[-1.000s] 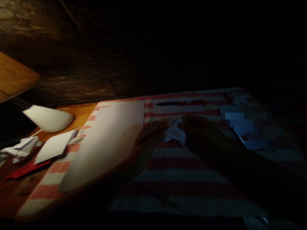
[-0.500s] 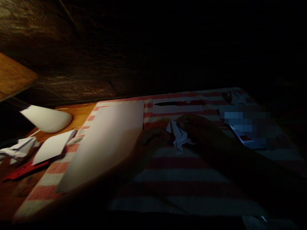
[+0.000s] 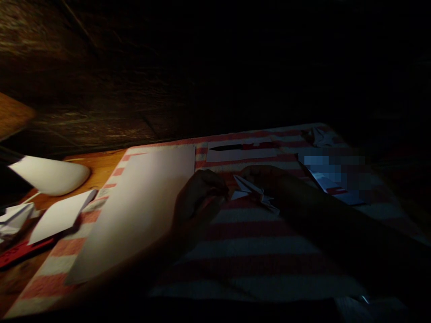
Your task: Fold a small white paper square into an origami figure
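A small piece of folded white paper point(image 3: 257, 193), shaped with pointed tips like an origami figure, is held above the striped cloth by my right hand point(image 3: 269, 177). The right fingers are closed on its back edge, mostly in shadow. Just left of the paper's points is my left hand point(image 3: 202, 195), its fingers curled towards the thumb. Shade hides whether anything is between the left fingertips. Behind my hands, a knife point(image 3: 242, 146) with a dark blade and red handle lies on a white paper strip point(image 3: 215, 156).
A large white sheet point(image 3: 141, 193) covers the left of the red-and-white striped cloth point(image 3: 60, 264). Farther left are a white lamp point(image 3: 50, 175), a curled paper point(image 3: 62, 215), a red object point(image 3: 23, 251) and crumpled paper point(image 3: 15, 217). A lit screen point(image 3: 330, 172) and another folded paper point(image 3: 321, 137) are right.
The folded paper has turned in my right hand, its lower end swinging right. My left hand has lifted slightly and moved left, away from it. The view has shifted slightly right.
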A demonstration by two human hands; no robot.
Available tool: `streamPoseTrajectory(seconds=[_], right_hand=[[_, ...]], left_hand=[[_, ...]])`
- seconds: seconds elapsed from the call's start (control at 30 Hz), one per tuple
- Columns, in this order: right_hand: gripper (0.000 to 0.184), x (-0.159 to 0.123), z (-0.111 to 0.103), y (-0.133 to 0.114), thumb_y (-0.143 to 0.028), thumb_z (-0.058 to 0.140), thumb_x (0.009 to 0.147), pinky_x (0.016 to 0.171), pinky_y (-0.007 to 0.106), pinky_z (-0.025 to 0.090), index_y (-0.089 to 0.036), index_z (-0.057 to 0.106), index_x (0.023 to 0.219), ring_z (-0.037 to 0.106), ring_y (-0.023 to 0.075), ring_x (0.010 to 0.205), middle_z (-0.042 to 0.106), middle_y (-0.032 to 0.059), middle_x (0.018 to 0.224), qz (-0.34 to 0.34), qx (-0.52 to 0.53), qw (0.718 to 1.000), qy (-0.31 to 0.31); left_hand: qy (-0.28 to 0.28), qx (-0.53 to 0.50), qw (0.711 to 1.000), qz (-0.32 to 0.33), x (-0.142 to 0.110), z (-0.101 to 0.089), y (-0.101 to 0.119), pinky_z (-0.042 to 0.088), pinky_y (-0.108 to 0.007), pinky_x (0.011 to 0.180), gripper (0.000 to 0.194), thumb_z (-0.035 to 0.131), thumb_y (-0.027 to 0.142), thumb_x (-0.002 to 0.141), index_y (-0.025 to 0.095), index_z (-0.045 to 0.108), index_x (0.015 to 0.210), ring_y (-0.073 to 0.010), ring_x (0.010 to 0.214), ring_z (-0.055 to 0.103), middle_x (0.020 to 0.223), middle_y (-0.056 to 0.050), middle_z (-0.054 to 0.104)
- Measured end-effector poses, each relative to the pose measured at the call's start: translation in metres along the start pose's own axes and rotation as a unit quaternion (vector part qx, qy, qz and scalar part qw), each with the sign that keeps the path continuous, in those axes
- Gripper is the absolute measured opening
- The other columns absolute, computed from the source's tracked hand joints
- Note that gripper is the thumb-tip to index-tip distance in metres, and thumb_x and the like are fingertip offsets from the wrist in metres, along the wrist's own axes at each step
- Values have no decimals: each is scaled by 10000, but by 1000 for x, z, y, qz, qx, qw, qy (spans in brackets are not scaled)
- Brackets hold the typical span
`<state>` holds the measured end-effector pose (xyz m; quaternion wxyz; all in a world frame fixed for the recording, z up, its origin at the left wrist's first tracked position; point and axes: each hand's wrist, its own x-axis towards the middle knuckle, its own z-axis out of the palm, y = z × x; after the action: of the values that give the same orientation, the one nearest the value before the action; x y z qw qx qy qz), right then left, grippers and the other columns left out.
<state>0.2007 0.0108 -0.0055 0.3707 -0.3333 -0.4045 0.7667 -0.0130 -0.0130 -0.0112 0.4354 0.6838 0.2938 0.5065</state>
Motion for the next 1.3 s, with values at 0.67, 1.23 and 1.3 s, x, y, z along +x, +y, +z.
streamPoseTrajectory(seconds=[0.67,1.23,1.3], right_hand=[[308,-2,13,0,-220,879,674,551,241,416,-188,707,927,550,87,589,662,-27,754,-47,1,993,112],[294,-5,4,6,-458,746,869,500,232,325,-180,686,792,485,86,537,607,-22,654,3,-90,995,38],[317,-8,5,4,-507,724,880,520,250,337,-194,720,828,497,104,570,636,-2,700,10,-150,987,49]], left_hand=[[-71,247,959,115,-1,-8,6,492,-521,1056,672,788,453,777,245,547,1369,-348,1287,501,1356,-141,533],[-13,316,937,151,7,-9,6,576,-344,875,239,726,108,876,204,727,1094,-205,1007,692,1065,-78,736],[-27,274,953,122,10,-10,6,581,-337,872,198,724,134,883,200,735,1070,-201,994,700,1054,-76,745]])
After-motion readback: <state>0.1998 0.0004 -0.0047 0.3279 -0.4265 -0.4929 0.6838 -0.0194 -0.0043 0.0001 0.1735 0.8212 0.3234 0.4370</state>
